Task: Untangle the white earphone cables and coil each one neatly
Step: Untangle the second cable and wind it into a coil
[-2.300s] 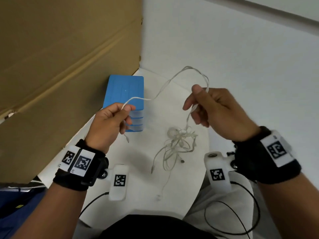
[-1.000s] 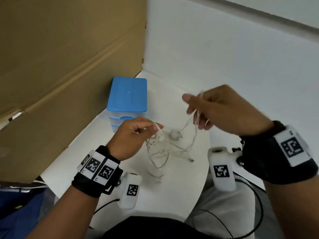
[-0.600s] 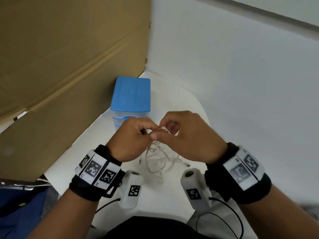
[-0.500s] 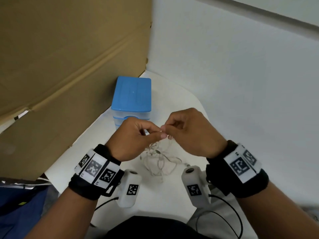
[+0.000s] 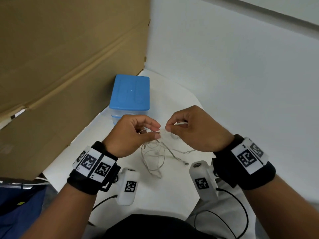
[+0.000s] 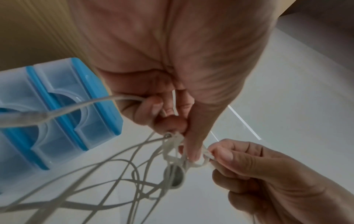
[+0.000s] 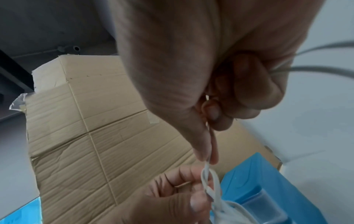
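Observation:
The white earphone cables (image 5: 153, 157) hang in tangled loops from both hands over the white table (image 5: 165, 195). My left hand (image 5: 134, 133) pinches a knot in the cables (image 6: 180, 153) between thumb and forefinger. My right hand (image 5: 189, 128) pinches the same knot from the right side, fingertips almost touching the left ones. In the right wrist view the knot (image 7: 206, 180) shows as a twisted strand between the two hands, with more cable running out past the curled fingers (image 7: 254, 91). An earbud (image 6: 173, 176) dangles below the knot. A plug end (image 5: 186, 164) lies on the table.
A blue-lidded plastic drawer box (image 5: 130, 97) stands at the back left of the table. A large cardboard sheet (image 5: 60, 66) leans along the left. A white wall (image 5: 241, 83) rises behind and to the right. Black wires (image 5: 224, 221) trail from the wrist cameras.
Both hands came together from apart and lowered over the table. They now pinch the same knot, with the fingertips drawn slightly apart compared with half a second ago.

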Available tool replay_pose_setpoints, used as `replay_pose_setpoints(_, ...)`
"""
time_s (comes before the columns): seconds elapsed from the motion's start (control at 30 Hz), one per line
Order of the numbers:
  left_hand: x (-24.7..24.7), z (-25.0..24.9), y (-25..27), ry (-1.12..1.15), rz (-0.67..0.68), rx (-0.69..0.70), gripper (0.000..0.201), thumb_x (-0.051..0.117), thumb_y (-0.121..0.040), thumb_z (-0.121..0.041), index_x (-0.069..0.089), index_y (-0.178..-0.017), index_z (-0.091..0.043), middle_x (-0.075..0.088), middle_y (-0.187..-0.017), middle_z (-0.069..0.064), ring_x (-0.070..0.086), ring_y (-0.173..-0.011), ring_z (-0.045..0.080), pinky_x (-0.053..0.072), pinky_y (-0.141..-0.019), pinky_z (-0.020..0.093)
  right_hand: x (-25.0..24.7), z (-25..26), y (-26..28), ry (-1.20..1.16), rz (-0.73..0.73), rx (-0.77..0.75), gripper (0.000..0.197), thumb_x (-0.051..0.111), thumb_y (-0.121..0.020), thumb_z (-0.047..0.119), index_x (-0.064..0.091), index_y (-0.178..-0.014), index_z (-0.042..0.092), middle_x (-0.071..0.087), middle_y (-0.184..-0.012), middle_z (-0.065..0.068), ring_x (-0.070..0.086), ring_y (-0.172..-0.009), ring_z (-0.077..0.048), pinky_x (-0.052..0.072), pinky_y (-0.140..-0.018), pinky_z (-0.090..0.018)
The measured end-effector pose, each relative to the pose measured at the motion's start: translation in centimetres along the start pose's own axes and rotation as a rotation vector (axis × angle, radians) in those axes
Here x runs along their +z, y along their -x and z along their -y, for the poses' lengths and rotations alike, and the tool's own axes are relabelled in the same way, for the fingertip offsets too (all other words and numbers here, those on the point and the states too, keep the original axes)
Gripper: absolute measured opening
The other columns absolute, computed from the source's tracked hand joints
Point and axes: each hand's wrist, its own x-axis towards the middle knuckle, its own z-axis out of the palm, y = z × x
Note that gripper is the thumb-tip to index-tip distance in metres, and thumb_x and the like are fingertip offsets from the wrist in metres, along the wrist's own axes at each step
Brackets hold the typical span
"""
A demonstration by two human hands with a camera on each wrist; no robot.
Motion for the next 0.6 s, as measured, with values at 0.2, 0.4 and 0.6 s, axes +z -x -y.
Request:
replay_pose_setpoints(0.2, 0.4, 0.6, -0.1, -0.037, -0.050, 0.043, 0.012, 0.077, -0.078, -0.008, 0.073, -0.085, -0.016, 0.073, -0.081, -0.006, 0.049, -0.057, 0.014, 0.046, -0.058, 0.020, 0.4, -0.9, 0.1, 0.062, -0.020, 0.012, 0.014, 0.063, -0.091, 0.020, 0.072, -0.080, 0.019, 0.053, -0.045, 0.027, 0.053, -0.047, 0.010, 0.038, -0.060, -0.010)
replay_pose_setpoints(0.4, 0.5, 1.0, 0.0, -0.101, -0.057, 0.042, 0.014, 0.077, -0.079, -0.015, 0.071, -0.078, -0.027, 0.070, -0.079, -0.011, 0.041, -0.055, 0.012, 0.040, -0.056, 0.021, -0.8, -1.0, 1.3, -0.177, -0.207, -0.015, 0.018, 0.061, -0.093, 0.009, 0.067, -0.077, 0.011, 0.045, -0.041, 0.015, 0.035, -0.034, -0.005, 0.030, -0.039, -0.014)
replay_pose_setpoints(0.6, 0.6, 1.2, -0.2, -0.094, -0.064, 0.044, 0.014, 0.076, -0.080, -0.012, 0.070, -0.076, -0.024, 0.066, -0.070, -0.017, 0.037, -0.048, 0.004, 0.037, -0.050, 0.014, -2.4, -0.4, 1.7, -0.302, -0.484, -0.127, 0.014, 0.062, -0.092, 0.005, 0.066, -0.079, 0.003, 0.038, -0.053, -0.003, 0.026, -0.043, -0.006, 0.026, -0.041, -0.014)
